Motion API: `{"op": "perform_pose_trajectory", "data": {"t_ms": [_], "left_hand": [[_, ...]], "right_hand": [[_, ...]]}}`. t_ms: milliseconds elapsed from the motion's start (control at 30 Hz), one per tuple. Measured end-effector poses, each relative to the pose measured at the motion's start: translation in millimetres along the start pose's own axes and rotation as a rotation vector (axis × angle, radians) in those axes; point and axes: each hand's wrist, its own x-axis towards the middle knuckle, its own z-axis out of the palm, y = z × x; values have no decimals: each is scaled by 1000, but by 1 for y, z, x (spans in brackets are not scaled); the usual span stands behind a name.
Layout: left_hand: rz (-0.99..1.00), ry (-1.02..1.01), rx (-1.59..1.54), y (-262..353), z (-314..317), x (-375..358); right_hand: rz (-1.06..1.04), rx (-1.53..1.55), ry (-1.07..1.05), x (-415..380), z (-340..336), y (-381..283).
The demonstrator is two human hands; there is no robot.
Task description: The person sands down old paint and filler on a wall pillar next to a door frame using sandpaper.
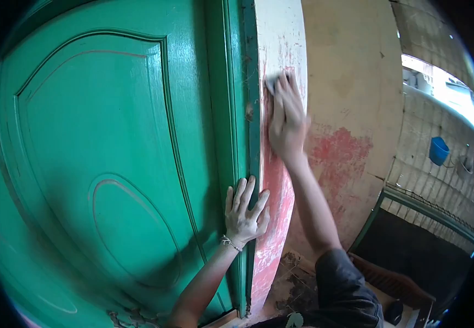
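My right hand (288, 117) is pressed against the narrow wall edge (282, 33) beside the door frame, high up, and is slightly blurred. Under its fingers shows the corner of a small grey sheet (270, 85) that looks like sandpaper; most of it is hidden by the hand. The surface there is worn white paint with pink-red showing through. Lower down, my left hand (245, 213) lies with fingers spread across the green door frame (241, 136) and the wall edge, holding nothing. A pale bracelet circles its wrist.
A green panelled door (116, 109) fills the left side. The beige wall (352, 65) at right has a patch of exposed red (342, 153). Farther right hangs a blue bucket (439, 151), above a dark panel with a green frame (423, 240). A brown wooden piece (390, 279) stands low at right.
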Motion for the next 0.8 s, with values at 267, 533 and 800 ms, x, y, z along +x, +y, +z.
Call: {"op": "perform_pose_trajectory", "data": {"t_ms": [267, 533, 800], "left_hand": [[17, 54, -123, -7, -15, -4], [5, 90, -264, -7, -19, -3], [27, 137, -326, -11, -17, -5]], "right_hand": [[-1, -34, 32, 84, 29, 10], [102, -90, -80, -39, -17, -46], [55, -41, -77, 52, 7, -29]]}}
